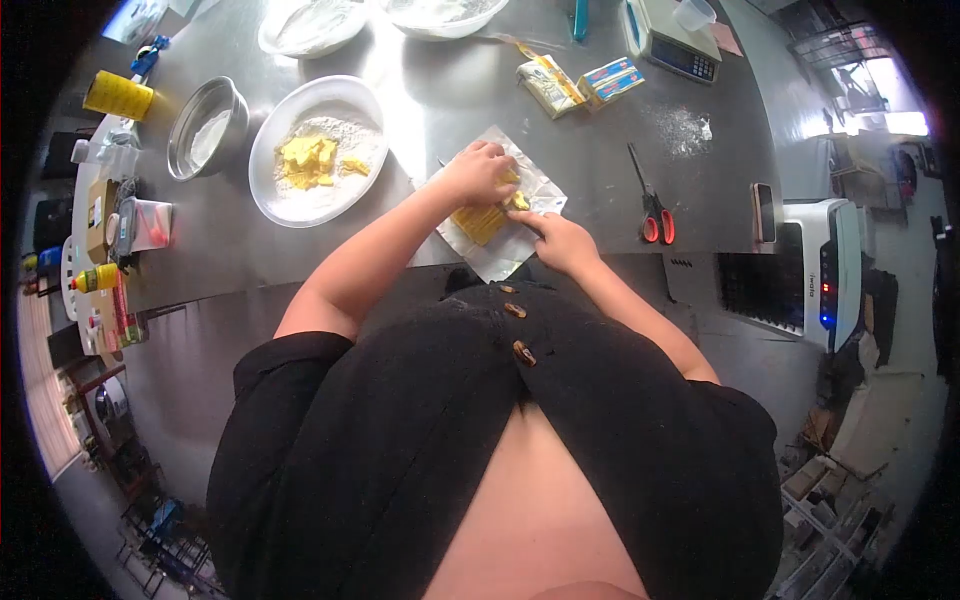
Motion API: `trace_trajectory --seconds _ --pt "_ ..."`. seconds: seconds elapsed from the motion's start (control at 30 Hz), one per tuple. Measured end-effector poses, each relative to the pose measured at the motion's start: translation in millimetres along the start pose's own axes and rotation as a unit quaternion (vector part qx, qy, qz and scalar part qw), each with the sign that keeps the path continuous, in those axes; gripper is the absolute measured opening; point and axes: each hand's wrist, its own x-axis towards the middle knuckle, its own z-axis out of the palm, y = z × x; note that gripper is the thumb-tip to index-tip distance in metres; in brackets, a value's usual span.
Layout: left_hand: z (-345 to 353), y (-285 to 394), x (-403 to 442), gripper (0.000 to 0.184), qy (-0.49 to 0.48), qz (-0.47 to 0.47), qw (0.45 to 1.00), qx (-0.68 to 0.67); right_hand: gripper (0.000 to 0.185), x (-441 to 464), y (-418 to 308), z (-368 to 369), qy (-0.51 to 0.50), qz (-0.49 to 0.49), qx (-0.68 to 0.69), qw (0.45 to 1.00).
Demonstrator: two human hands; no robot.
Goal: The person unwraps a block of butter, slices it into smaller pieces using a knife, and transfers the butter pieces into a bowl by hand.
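A yellow block of butter (481, 224) lies on an unfolded pale wrapper (542, 190) near the table's front edge. Bent over the upper part of the block, my left hand (480, 172) has its fingers closed on the butter, with small yellow pieces beside the fingertips. My right hand (565, 243) is closed at the block's right side, around the handle of what looks like a knife. Most of that tool is hidden by my hands and the butter. To the left, a white bowl (262, 160) holds flour-like powder with yellow butter chunks on top.
A metal bowl (236, 120) of white powder stands left. Two powder-filled bowls are at the back. Two butter packs (548, 88) (611, 80), a scale (672, 50), red-handled scissors (652, 215) and a phone (764, 213) lie right. A yellow roll (118, 96) sits far left.
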Motion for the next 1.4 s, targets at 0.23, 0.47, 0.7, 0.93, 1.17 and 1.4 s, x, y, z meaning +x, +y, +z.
trace_trajectory --seconds 0.23,0.47,0.7,0.93,1.17,1.4 --pt "1 -5 11 0.035 -0.046 0.024 0.999 0.006 0.056 10 13 6 0.024 0.0 -0.005 1.0" --pt "1 -4 5 0.03 -0.018 0.034 0.999 -0.038 0.057 3 11 -1 0.068 -0.019 -0.059 0.996" --pt "-29 33 -25 0.037 0.164 0.026 0.985 -0.035 0.049 -20 -23 -35 0.131 -0.028 -0.05 0.99" --pt "-90 22 -48 0.055 0.362 -0.03 0.931 0.05 0.039 -1 -98 -75 0.176 -0.103 -0.048 0.978" --pt "-140 -52 -101 0.037 0.449 -0.089 0.884 0.092 0.029 48 -198 -65 0.144 -0.173 -0.049 0.973" --pt "-141 -81 -141 0.014 0.42 -0.084 0.901 0.067 0.028 65 -233 -47 0.116 -0.211 -0.078 0.967"
